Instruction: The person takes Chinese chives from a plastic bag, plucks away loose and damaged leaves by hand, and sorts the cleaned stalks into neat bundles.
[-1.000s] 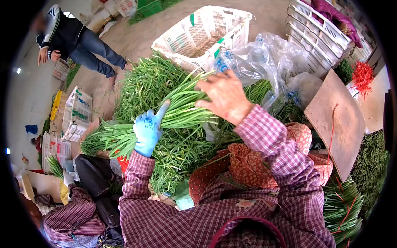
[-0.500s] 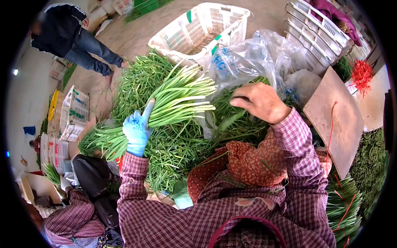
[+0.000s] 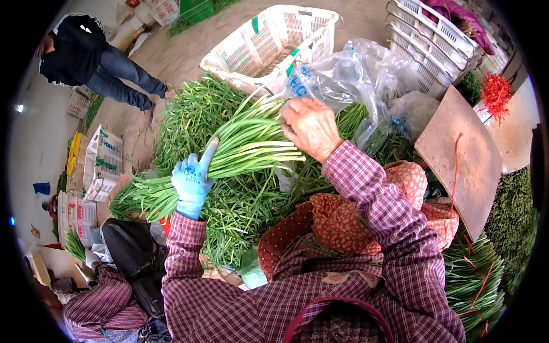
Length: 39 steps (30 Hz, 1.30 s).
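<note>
My left hand (image 3: 192, 182), in a blue glove, is closed around a bunch of garlic chives (image 3: 251, 140), its index finger stretched along the stems. The pale stem ends point right; the green leaves trail to the lower left. My bare right hand (image 3: 311, 127) is at the upper stem ends with its fingers curled in. Its fingertips are partly hidden, so what they pinch does not show. Beneath the bunch spreads a large heap of loose garlic chives (image 3: 240, 211).
Beyond the heap stands a white plastic crate (image 3: 240, 54), with clear plastic bags (image 3: 366, 80) beside it. Stacked crates (image 3: 429, 46), a brown board (image 3: 460, 163) and tied bundles (image 3: 472, 286) are at right. A person (image 3: 97, 57) stands at upper left; another sits at lower left.
My right hand has moved left from above the heap to the stem ends of the bunch. The left hand keeps its hold, almost unmoved.
</note>
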Motion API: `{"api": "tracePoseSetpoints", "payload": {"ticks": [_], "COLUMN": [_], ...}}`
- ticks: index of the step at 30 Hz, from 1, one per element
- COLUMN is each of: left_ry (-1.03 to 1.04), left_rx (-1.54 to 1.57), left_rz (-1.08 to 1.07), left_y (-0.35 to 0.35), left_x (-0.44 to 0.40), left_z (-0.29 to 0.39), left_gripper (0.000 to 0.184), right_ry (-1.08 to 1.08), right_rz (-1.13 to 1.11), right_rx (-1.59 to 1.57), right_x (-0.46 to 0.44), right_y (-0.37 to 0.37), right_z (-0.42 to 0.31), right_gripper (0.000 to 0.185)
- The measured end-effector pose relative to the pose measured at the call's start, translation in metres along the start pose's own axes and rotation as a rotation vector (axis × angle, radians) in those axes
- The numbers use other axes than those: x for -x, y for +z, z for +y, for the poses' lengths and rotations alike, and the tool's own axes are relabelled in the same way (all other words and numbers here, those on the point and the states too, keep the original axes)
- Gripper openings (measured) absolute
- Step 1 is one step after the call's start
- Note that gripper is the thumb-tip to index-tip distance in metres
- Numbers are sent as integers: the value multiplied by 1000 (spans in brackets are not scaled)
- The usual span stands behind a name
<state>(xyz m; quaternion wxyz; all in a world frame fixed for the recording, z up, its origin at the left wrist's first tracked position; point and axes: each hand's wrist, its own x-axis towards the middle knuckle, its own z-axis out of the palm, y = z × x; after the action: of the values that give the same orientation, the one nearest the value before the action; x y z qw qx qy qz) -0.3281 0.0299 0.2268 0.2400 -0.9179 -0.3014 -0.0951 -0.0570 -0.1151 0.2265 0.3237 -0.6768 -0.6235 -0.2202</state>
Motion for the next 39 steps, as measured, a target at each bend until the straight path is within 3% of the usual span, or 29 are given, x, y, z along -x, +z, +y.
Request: {"api": "tracePoseSetpoints", "payload": {"ticks": [4, 7, 9, 12, 15, 23, 27, 30, 33, 35, 36, 39], "left_ry": [-45, -87, -102, -81, -5, 122, 115, 84, 43, -52, -89, -169], "left_rx": [28, 2, -22, -38, -36, -50, -12, 8, 31, 98, 134, 216], "left_rz": [-18, -9, -12, -26, -15, 45, 35, 22, 81, 38, -18, -90], "left_y": [1, 4, 5, 5, 0, -20, -20, -12, 5, 10, 12, 10], "left_x": [6, 12, 16, 13, 7, -3, -3, -1, 4, 5, 6, 3], "left_z": [-6, -17, -21, -20, -12, 8, 9, 4, -8, -14, -16, -15], "left_gripper": [106, 105, 103, 102, 101, 102, 103, 103, 102, 102, 102, 97], "right_ry": [191, 125, 279, 160, 95, 67, 212, 384, 462, 515, 436, 328], "right_rz": [9, 23, -567, -415, -93, -128, -200, -129, 6, -122, -141, -563], "right_rx": [225, 365, 391, 141, -1, -31, -126, -14, -283, -538, -665, -806], "right_x": [0, 32, 48, 36, -12, -30, -30, -22, -12, -4, 4, 23], "right_y": [-15, -16, -34, -48, -56, -2, -11, -27, -57, -84, -91, -84], "right_z": [23, 71, 69, 48, 7, -1, 8, 32, 53, 53, 41, 19], "right_gripper": [11, 19, 20, 22, 14, 24, 18, 30, 38, 39, 40, 40]}}
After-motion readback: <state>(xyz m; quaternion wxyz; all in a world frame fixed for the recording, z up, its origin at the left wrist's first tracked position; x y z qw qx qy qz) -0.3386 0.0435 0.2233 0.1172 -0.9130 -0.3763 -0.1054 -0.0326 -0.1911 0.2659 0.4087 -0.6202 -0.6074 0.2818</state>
